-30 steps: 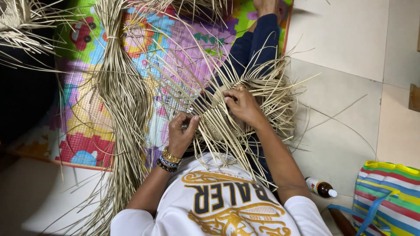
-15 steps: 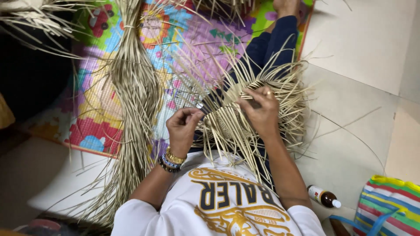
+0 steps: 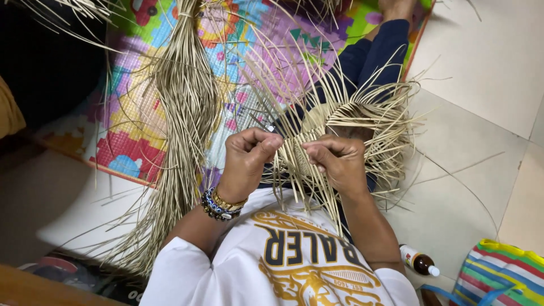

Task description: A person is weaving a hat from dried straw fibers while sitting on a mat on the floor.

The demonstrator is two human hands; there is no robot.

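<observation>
White short-sleeved t-shirt (image 3: 294, 266), navy and gold print on front. Dark navy trousers (image 3: 368, 62), one foot (image 3: 396, 8) bare. Left wrist: stacked bracelets (image 3: 221, 205), dark and blue beads plus gold bangle. Right wrist bare.

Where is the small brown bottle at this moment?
In the head view the small brown bottle lies on the tiled floor at lower right, beside the person's right elbow and just left of the striped bag.
</observation>
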